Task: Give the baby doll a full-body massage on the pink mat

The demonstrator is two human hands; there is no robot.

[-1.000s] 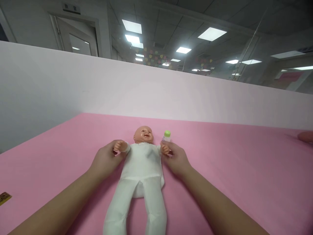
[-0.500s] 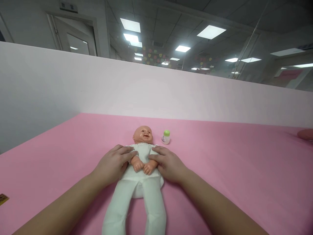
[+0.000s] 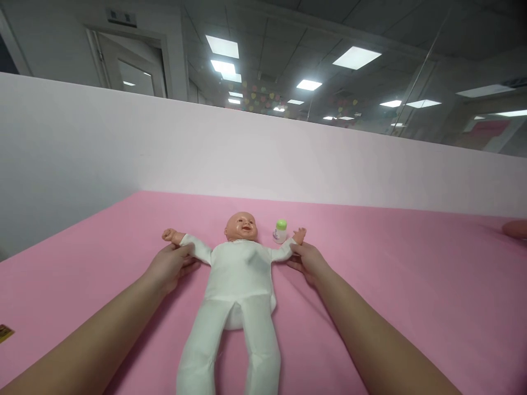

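A baby doll with a white cloth body lies on its back, head away from me, both arms spread out sideways. My left hand is closed round the doll's arm on the left, near the wrist. On the other side my right hand pinches the doll's other arm by its wrist. Just beyond that arm stands a small bottle with a green cap, close to the doll's plastic hand.
The doll lies on a pink surface bounded by a white wall at the back. A yellow-edged label is at the far left, and a brownish-pink object at the far right. Glass rises above the wall.
Both my hands have moved outward from the doll's chest. Its arms, folded over the belly before, are now stretched out to the sides, one in each hand.
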